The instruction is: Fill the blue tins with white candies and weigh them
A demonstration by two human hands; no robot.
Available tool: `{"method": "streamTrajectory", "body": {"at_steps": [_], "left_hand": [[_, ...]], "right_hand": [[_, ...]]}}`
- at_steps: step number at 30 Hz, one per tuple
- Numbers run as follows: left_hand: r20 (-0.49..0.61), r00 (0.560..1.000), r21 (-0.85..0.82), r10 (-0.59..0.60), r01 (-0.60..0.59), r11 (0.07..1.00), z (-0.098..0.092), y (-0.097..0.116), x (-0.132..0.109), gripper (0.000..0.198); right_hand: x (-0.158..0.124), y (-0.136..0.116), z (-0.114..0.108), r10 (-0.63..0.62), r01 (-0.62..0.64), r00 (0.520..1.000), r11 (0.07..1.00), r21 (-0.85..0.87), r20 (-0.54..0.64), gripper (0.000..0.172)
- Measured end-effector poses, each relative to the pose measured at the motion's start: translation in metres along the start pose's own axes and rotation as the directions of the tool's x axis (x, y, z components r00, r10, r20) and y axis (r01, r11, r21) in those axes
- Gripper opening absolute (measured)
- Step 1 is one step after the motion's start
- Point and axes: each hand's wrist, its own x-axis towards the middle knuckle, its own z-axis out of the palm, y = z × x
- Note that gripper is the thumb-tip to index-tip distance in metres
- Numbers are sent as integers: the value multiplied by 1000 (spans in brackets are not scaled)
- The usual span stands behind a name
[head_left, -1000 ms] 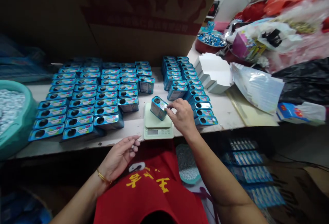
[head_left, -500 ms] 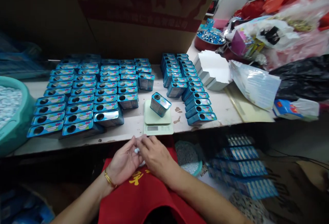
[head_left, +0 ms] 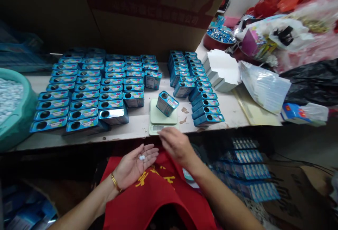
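Palm up over the red apron (head_left: 158, 194), my left hand (head_left: 136, 163) has its fingers stretched out. A couple of small pale-white round candies (head_left: 142, 157) rest on that palm. My right hand (head_left: 178, 145) is above the apron, at the front edge of the digital scale (head_left: 164, 119). Its fingers are bent together and slightly blurred; whether a candy is between them is hidden. A blue tin (head_left: 167, 103) with a round dark opening in its top stands askew on the scale's pale green plate.
Rows of blue tins (head_left: 81, 113) fill the table's left, with more tins (head_left: 207, 113) on the right. A teal basin (head_left: 16, 124) of pale candies sits far left. White cartons (head_left: 221, 69) and plastic bags (head_left: 295, 36) lie at right. A large cardboard box (head_left: 153, 29) stands behind.
My right hand has moved away from my left palm, up and right toward the scale. My left hand has opened flatter, showing the candies. The view has shifted slightly.
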Motion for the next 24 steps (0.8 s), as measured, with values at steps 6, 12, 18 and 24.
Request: {"method": "streamTrajectory", "body": {"at_steps": [6, 12, 18, 24], "left_hand": [[-41, 999, 35, 31, -29, 999, 2, 2, -7, 27], [-40, 998, 32, 58, -57, 998, 0, 4, -10, 28], [76, 995, -67, 66, -61, 996, 1, 4, -4, 33], [127, 992, -83, -3, 13, 996, 6, 2, -5, 41]], "right_hand": [[74, 40, -28, 64, -74, 973, 997, -34, -224, 21], [92, 56, -26, 50, -91, 974, 980, -177, -221, 20], [20, -11, 2, -91, 91, 996, 991, -95, 2, 18], [-38, -28, 71, -109, 153, 953, 979, -138, 282, 18]]}}
